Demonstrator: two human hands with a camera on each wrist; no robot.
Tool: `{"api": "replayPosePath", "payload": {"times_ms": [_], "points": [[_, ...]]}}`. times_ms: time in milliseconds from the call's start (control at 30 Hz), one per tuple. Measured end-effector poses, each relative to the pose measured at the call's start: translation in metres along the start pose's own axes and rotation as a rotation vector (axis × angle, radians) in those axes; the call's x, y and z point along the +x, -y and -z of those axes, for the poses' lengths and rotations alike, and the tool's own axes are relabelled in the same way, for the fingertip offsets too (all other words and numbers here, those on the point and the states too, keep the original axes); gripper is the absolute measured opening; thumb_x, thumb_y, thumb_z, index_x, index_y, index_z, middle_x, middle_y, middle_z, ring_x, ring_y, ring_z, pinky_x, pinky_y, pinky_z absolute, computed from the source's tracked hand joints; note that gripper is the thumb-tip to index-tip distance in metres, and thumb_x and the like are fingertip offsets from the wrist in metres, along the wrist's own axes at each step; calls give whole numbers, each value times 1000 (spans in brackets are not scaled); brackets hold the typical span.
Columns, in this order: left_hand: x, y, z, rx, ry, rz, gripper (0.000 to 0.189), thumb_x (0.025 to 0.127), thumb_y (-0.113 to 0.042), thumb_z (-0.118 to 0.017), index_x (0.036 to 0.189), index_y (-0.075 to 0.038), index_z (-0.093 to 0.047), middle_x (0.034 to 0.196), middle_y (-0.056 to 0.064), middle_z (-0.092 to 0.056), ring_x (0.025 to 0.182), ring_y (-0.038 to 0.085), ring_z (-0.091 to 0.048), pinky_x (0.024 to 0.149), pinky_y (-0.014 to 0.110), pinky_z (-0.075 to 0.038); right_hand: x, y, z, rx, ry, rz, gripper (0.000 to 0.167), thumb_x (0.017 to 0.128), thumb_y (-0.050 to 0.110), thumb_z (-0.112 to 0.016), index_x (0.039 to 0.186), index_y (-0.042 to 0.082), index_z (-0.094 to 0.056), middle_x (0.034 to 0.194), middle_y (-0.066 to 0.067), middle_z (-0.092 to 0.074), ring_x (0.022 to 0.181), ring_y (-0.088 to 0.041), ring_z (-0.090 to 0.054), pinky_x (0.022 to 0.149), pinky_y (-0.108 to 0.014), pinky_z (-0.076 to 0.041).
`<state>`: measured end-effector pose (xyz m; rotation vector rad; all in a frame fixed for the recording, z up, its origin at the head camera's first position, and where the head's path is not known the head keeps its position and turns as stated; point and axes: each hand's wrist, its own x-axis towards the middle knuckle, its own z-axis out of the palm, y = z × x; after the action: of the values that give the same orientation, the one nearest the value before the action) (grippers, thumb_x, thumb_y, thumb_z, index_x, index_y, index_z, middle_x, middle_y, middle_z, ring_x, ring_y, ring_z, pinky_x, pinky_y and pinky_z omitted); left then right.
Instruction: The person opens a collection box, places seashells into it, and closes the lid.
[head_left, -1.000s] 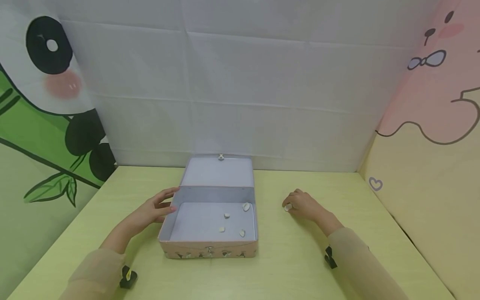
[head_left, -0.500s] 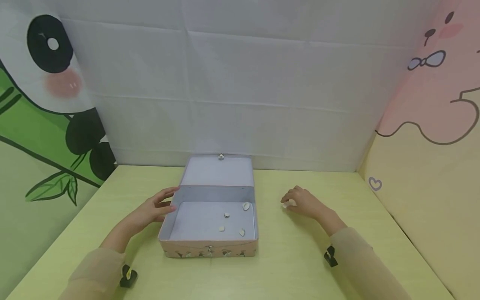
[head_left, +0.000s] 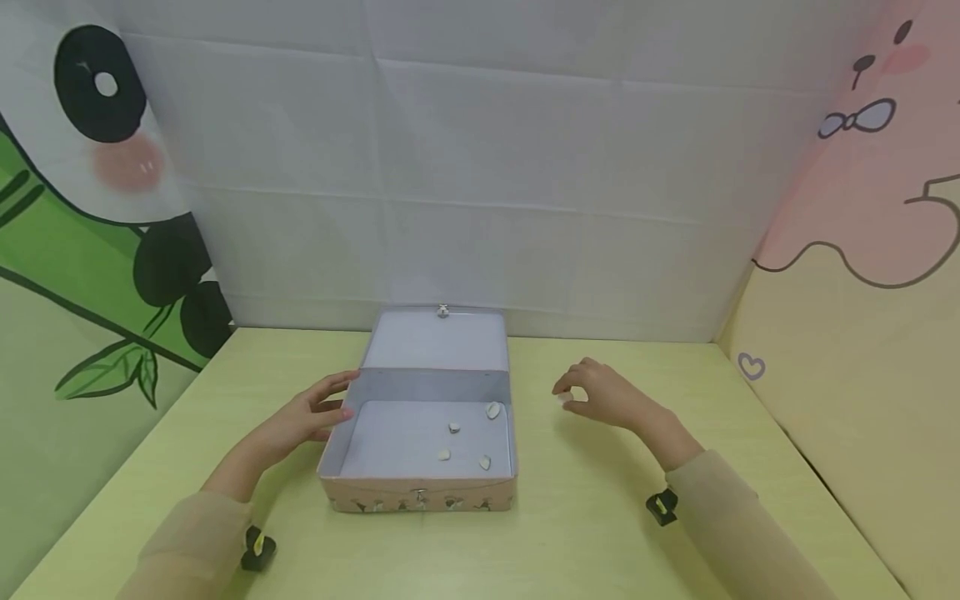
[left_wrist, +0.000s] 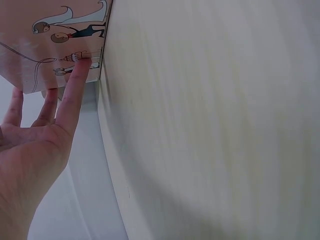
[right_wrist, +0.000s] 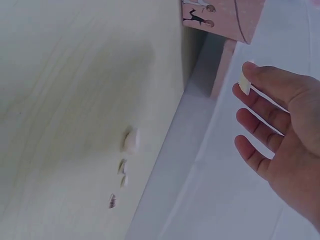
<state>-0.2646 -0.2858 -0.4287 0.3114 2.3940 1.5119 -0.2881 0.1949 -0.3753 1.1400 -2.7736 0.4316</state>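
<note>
White piece (right_wrist: 244,84) sits pinched in the right hand (right_wrist: 294,131).

Right hand (head_left: 611,400) nearer the box (head_left: 401,437)

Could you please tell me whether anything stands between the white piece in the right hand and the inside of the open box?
Only the right wall of the box stands between; nothing else visible does. The right hand pinches the white piece above the table, and the lid is folded back.

Head view faces forward-down; closer wrist views share box (head_left: 393,495)
</note>
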Motion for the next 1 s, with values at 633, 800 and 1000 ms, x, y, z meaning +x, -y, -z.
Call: {"api": "replayPosePath", "payload": {"times_ms": [633, 800, 1000], "points": [[1, -1, 0, -5, -2, 2, 66, 94, -30, -58, 149, -29, -22, 156, 12, -15, 139, 45, -18, 94, 55, -45, 23, 59, 14, -31, -176, 100, 19, 82, 17, -73, 100, 11, -71, 96, 3, -69, 91, -17, -58, 80, -32, -48], [1, -1, 0, 0, 0, 5, 66, 94, -31, -58, 149, -30, -22, 156, 11, -14, 140, 45, -18, 94, 55, -44, 29, 71, 5, -9, -205, 89, 17, 84, 19, -72, 99, 13, -71, 97, 4, -70, 95, -16, -57, 82, -32, -49], [2, 0, 0, -6, 0, -5, 66, 94, -30, -58, 149, -29, -22, 156, 11, -15, 140, 45, -18, 94, 54, -45, 35, 81, -10, 14, -207, 98, 18, 83, 19, -72, 100, 14, -70, 97, 5, -69, 95, -15, -56, 82, -31, -49]]}}
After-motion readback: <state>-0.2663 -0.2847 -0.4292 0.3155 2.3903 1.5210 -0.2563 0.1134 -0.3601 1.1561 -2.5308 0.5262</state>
